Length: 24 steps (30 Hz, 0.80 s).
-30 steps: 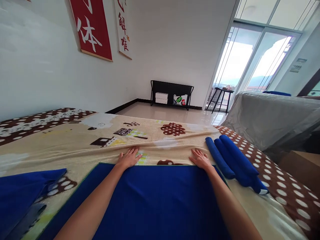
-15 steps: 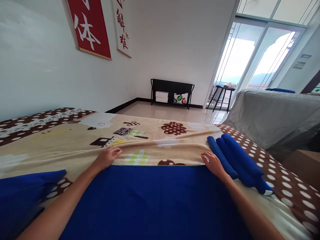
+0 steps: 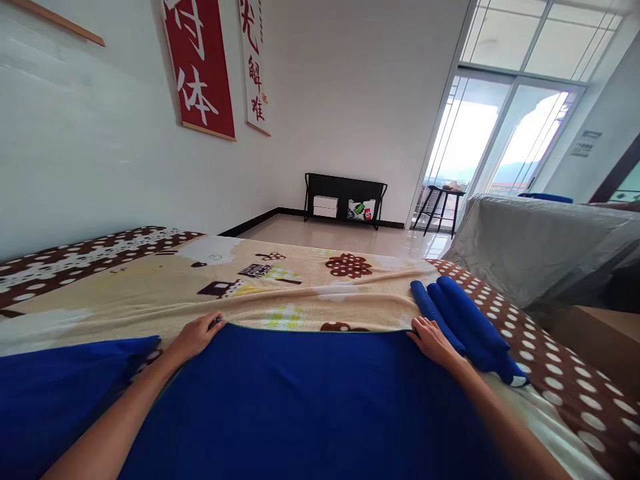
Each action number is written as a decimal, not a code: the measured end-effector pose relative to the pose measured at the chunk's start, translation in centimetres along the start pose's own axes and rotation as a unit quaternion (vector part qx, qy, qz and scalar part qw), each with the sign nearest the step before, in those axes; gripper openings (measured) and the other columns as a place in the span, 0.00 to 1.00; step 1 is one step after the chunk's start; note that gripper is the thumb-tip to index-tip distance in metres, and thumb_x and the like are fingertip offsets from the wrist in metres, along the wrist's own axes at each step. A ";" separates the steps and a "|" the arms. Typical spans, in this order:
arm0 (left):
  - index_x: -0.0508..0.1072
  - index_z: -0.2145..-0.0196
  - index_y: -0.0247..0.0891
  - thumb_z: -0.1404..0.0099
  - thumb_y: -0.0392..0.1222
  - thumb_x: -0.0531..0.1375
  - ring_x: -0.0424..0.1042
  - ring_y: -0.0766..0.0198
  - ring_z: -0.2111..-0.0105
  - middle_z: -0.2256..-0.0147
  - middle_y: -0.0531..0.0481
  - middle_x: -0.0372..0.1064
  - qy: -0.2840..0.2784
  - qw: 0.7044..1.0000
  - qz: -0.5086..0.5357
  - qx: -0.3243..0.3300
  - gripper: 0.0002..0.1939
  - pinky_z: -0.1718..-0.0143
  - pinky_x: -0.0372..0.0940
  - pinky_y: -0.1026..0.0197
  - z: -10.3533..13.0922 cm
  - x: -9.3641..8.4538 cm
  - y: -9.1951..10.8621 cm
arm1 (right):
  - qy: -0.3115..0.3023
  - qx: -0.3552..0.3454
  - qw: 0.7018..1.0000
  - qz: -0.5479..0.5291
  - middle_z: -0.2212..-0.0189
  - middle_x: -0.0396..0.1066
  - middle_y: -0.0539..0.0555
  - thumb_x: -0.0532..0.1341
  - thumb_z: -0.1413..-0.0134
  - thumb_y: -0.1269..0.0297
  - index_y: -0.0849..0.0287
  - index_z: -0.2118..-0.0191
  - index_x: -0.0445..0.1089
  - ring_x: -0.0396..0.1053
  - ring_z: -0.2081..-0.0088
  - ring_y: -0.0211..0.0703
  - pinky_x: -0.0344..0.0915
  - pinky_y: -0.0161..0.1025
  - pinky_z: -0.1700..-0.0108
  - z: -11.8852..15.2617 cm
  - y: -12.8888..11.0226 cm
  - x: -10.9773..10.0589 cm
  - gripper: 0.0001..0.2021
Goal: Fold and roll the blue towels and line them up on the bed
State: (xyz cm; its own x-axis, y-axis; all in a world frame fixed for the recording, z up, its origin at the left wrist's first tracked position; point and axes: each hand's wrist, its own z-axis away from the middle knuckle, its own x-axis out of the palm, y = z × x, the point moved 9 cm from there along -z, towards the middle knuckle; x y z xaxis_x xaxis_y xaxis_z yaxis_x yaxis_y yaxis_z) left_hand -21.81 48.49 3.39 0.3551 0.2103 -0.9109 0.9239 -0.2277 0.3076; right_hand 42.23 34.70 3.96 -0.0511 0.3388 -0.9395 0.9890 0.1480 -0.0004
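Blue cloth (image 3: 315, 407): It is lying spread out on the blanket (image 3: 365, 303), between the blanket's left and right edges. Its near end is going out of view, so I cannot tell where it is ending.
Left hand (image 3: 200, 335): It is pinching the far left corner of the cloth, thumb and fingers closed. A corner is probably giving it an easy bit to grab.
Right hand (image 3: 431, 339): It is pinching the far edge near the right corner, fingers closed too.
Gap between hands: They are holding wide apart, I think so the far edge is not bunching up. It is only dipping a little in the middle.
Blue rolls (image 3: 473, 313): They are lying side by side near the blanket's spotted right edge, maybe to leave the middle for the cloth.
Other blue cloth (image 3: 75, 387): It is lying loose toward the blanket's near left corner. The left arm is hiding part of it.
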 end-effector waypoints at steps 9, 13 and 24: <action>0.65 0.44 0.37 0.29 0.59 0.50 0.73 0.59 0.59 0.52 0.43 0.71 -0.023 0.999 0.002 -0.029 0.26 0.56 0.68 0.52 -1.8 1.3 -0.9 | -0.009 0.062 0.998 0.000 0.60 0.72 0.52 0.59 0.35 0.56 0.61 0.53 0.69 0.72 0.63 0.38 0.72 0.41 0.59 -1.6 1.4 2.7 0.14; 0.68 0.48 0.37 0.28 0.55 0.53 0.73 0.61 0.63 0.58 0.46 0.72 -0.034 0.998 -0.042 -0.035 0.21 0.58 0.69 0.53 -1.7 1.1 -0.5 | -0.011 0.071 0.997 0.015 0.56 0.72 0.54 0.59 0.35 0.56 0.60 0.53 0.70 0.71 0.57 0.41 0.71 0.45 0.53 -2.1 1.9 3.2 0.13; 0.61 0.37 0.39 0.29 0.55 0.52 0.57 0.52 0.36 0.35 0.41 0.58 -0.059 0.988 -0.052 0.136 0.28 0.35 0.50 0.43 2.6 5.1 21.2 | -0.001 0.014 0.996 -0.089 0.42 0.65 0.58 0.57 0.34 0.55 0.56 0.42 0.65 0.66 0.44 0.48 0.64 0.54 0.42 -4.0 -13.1 1.8 0.19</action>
State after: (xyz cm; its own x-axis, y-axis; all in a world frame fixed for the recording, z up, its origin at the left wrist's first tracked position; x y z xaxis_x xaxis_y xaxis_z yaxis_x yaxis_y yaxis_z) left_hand -0.75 42.29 4.53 0.2261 0.1384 -0.9642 0.8767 -0.4604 0.1395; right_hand 28.67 37.13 3.70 -0.2257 0.3069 -0.9246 0.9678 0.1791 -0.1768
